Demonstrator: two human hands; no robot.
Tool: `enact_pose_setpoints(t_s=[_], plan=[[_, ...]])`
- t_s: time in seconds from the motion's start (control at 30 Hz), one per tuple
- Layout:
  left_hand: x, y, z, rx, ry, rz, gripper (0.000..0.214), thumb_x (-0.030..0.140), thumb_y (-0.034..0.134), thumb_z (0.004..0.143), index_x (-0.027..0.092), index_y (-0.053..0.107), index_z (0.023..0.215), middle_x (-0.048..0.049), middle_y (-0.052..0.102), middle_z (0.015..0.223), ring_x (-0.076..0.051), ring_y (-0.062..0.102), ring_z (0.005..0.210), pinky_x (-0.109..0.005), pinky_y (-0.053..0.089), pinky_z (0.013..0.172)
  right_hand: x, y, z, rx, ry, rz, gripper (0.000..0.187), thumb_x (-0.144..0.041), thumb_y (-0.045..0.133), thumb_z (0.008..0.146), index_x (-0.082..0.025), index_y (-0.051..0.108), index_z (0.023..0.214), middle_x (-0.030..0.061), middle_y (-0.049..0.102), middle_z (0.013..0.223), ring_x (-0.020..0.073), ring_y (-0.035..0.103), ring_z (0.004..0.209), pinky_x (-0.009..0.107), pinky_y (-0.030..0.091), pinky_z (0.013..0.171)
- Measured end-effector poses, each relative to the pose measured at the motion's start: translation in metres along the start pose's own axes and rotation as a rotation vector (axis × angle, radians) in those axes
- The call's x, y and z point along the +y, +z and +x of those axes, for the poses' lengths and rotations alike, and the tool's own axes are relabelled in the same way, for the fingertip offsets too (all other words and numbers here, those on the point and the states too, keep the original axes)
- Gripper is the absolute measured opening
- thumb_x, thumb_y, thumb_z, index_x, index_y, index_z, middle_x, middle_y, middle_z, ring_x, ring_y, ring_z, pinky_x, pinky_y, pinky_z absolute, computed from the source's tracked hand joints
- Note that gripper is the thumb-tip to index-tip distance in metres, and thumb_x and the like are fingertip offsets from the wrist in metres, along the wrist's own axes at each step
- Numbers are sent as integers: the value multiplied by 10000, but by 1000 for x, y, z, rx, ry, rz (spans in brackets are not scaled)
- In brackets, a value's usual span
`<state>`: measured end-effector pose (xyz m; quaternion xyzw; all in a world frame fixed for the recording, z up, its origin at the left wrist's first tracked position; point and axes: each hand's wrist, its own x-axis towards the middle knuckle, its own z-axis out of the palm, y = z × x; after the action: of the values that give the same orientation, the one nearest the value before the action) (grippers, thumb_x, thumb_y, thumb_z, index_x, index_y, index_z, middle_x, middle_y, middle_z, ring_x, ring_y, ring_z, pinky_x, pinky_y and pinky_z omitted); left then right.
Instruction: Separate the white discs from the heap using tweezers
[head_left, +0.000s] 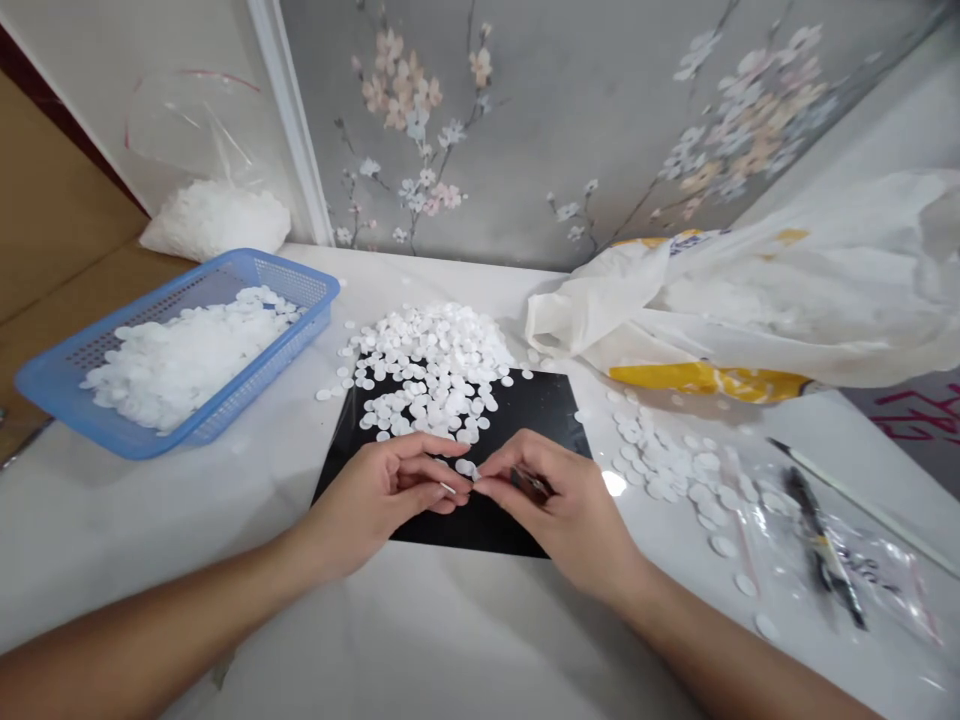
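Note:
My left hand is over the black board, its thumb and fingers closed on a thin white disc seen edge-on. Close beside it, my right hand is closed, with a small dark metal tool tucked inside the fingers; its exact kind is hidden. The right thumb and forefinger pinch together at the left fingertips, and a small white bit shows there. Just beyond the fingertips lie loose white discs. A larger heap of white discs spreads over the board's far edge.
A blue basket of white discs stands left, with a clear bag of white pieces behind. At right are a white plastic bag, scattered discs, a black pen on clear bags and a pale stick.

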<state>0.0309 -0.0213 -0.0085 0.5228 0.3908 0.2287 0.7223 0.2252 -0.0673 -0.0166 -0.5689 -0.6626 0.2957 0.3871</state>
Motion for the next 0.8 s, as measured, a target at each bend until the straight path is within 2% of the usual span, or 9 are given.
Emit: enact_pose_setpoints(t_s=[0.23,0.5,0.6,0.67,0.73,0.8], plan=[[-4,0,0,-15,-7,-63,323,169,679,776,198,638,1094,-18,749,889,-132,685,806,-252,520,811,-4,9,-5,-32,-159,71,65,-204,665,817,-204,610,783,2,602,749,113,570,623,213,443,528],[-4,2,-1,-15,-13,-55,303,208,679,775,194,649,1077,-27,751,875,-151,686,828,-271,508,815,-4,13,-8,-32,-191,24,55,-224,664,819,-211,622,787,-10,600,735,100,560,586,200,433,496],[-6,2,-1,-45,-20,-28,312,232,664,789,193,635,1097,-44,744,917,-173,684,863,-307,502,838,-7,13,-8,-73,-188,2,68,-225,599,857,-218,626,794,2,597,747,102,555,572,208,433,490],[-5,1,-2,-46,4,45,325,239,644,801,205,621,1123,-51,728,985,-182,670,917,-316,487,859,-8,6,-5,-100,-200,-59,96,-190,545,862,-223,620,811,13,607,775,109,568,586,213,444,509],[0,-1,-2,19,91,244,242,252,614,820,210,646,1056,-40,713,986,-177,649,918,-297,472,839,-6,-12,1,-67,-178,-214,98,-158,528,823,-226,598,818,20,627,787,131,589,619,230,453,542],[8,-6,-1,133,206,528,142,294,562,855,198,667,855,-18,691,863,-163,621,833,-271,451,760,3,-38,9,80,-43,-517,80,-147,532,779,-222,561,773,20,626,713,154,572,574,253,415,519]])
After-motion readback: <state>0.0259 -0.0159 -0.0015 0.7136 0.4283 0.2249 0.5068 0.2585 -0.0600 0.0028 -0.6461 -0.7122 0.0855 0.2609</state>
